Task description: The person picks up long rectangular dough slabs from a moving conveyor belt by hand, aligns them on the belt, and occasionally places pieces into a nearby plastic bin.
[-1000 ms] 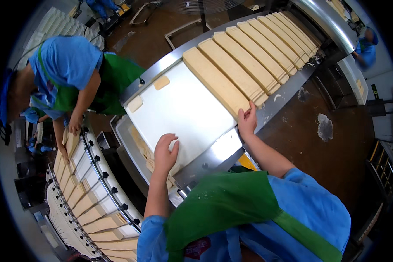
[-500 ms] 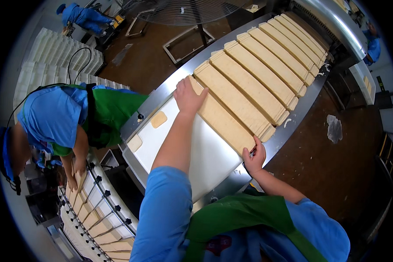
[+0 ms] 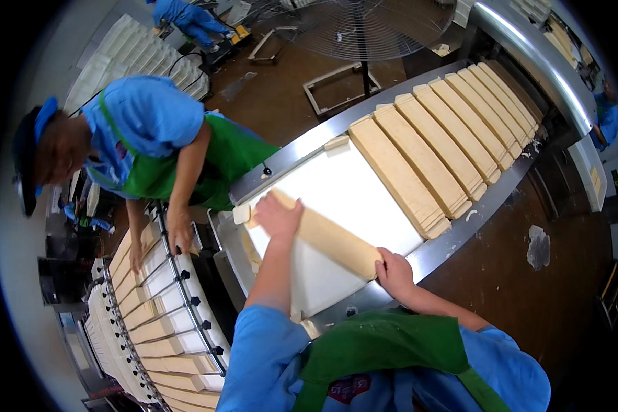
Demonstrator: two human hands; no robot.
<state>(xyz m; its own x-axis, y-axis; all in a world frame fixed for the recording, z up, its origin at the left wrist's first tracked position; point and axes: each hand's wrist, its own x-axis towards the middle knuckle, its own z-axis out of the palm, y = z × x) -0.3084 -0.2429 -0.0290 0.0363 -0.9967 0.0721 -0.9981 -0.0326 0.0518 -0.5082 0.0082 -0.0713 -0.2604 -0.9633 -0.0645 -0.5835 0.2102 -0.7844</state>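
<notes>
A long, pale-yellow slab (image 3: 336, 240), dough-like in look, lies slantwise over the white belt (image 3: 323, 180) between my hands. My left hand (image 3: 279, 215) grips its far left end from above, the fingers curled over the edge. At the near right end, my right hand (image 3: 395, 272) holds the slab with the thumb on its face, and the other fingers are partly hidden. Farther along the belt, several similar slabs (image 3: 408, 177) lie side by side, apart from the one I hold. A small pale scrap (image 3: 242, 214) sits just beyond my left hand.
A metal side rail (image 3: 299, 159) borders the belt, which comes from under a shiny metal hood (image 3: 529, 58). On the left a co-worker (image 3: 151, 137) bends over a lower conveyor (image 3: 158, 312) carrying more slabs. A large round fan (image 3: 364, 31) stands beyond.
My hands have drawn the front slab left, away from the row, opening a wide stretch of bare belt. My view has shifted. The co-worker's head and arms have changed position.
</notes>
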